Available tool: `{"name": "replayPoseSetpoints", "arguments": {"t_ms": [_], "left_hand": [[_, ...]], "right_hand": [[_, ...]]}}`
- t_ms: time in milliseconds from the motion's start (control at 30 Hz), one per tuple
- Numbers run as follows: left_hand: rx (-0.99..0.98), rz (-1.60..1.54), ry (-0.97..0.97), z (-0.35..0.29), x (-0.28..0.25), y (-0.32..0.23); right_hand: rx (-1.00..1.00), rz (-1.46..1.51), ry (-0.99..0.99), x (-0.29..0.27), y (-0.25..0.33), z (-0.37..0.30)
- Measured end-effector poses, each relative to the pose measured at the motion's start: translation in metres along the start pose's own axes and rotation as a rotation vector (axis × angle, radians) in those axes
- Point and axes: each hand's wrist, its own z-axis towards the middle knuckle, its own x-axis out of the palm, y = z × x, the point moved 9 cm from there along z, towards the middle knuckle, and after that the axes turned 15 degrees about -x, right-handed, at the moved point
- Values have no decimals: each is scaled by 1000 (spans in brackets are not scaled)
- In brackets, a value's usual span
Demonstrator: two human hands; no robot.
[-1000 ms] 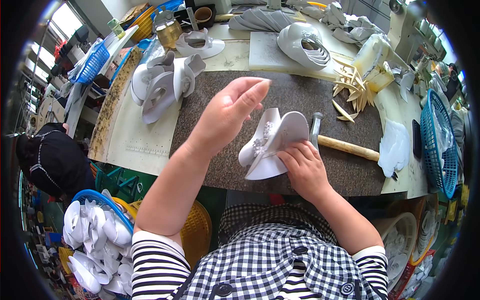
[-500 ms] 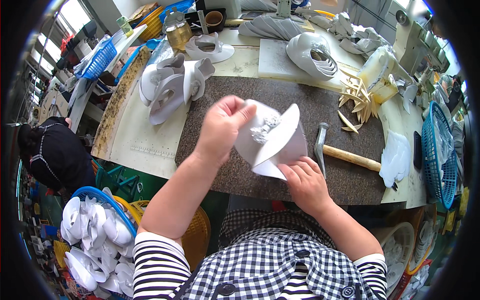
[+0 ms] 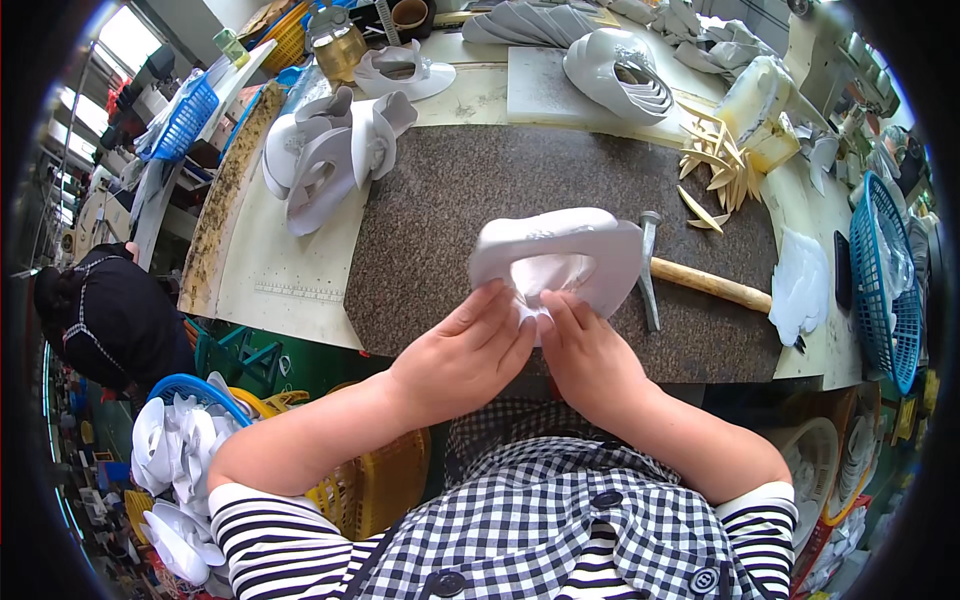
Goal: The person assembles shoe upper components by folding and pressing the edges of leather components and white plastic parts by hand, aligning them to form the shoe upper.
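Note:
A white shoe upper (image 3: 560, 236) is held between both my hands above the near part of a dark speckled board (image 3: 430, 220). My left hand (image 3: 468, 345) grips its near edge from the left, fingers pressed together at the opening. Close beside it, my right hand (image 3: 592, 358) pinches the same edge, and the fingertips of the two hands almost meet. The upper's oval opening faces me; its underside is hidden. Just right of the upper lies a hammer (image 3: 710, 283), with a metal head and wooden handle.
Cream curved strips (image 3: 722, 165) lie heaped at the board's far right. White flat pieces (image 3: 799, 288) and a blue basket (image 3: 880, 290) are at right. More uppers (image 3: 335, 155) stand at far left, with a nested stack (image 3: 620, 78) behind. A person in black (image 3: 112, 310) is at left.
My left hand has come down to the upper's near edge, beside my right hand. The upper has been turned so its opening faces me, and it sits slightly farther right.

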Motion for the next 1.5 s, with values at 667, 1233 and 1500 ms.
{"name": "replayPoseSetpoints", "arguments": {"t_ms": [667,1233,1500], "left_hand": [[-240,-318,31,-9,25,6],[-414,-517,-34,-21,25,17],[-209,-234,26,-5,25,-8]], "right_hand": [[-113,-127,208,3,5,-14],[-155,-185,205,9,27,-15],[-99,-116,95,-6,13,-27]]}}
